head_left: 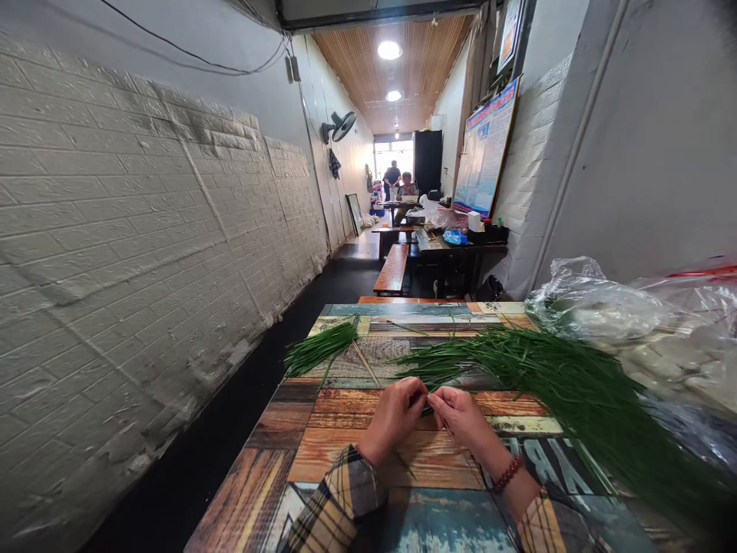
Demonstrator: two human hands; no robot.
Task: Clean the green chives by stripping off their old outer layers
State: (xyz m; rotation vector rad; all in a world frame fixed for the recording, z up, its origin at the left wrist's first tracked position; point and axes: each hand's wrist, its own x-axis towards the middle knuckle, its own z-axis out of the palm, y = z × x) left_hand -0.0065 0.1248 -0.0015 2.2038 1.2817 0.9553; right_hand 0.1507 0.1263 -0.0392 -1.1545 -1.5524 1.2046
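My left hand and my right hand meet over the middle of the table, fingertips pinched together on garlic chives. Only a little dark green shows under the fingers, and most of what they grip is hidden. A thin strand hangs below my right hand. Just beyond my hands, a large heap of loose garlic chives spreads across the table to the right edge. To the far left lies a smaller, neater bunch of chives, with a thin wooden skewer beside it.
Clear plastic bags are piled at the right. The table has a patterned wood-plank top. Beyond it stand a bench and another table with goods on it. A brick-textured wall runs along the left; two people are far back.
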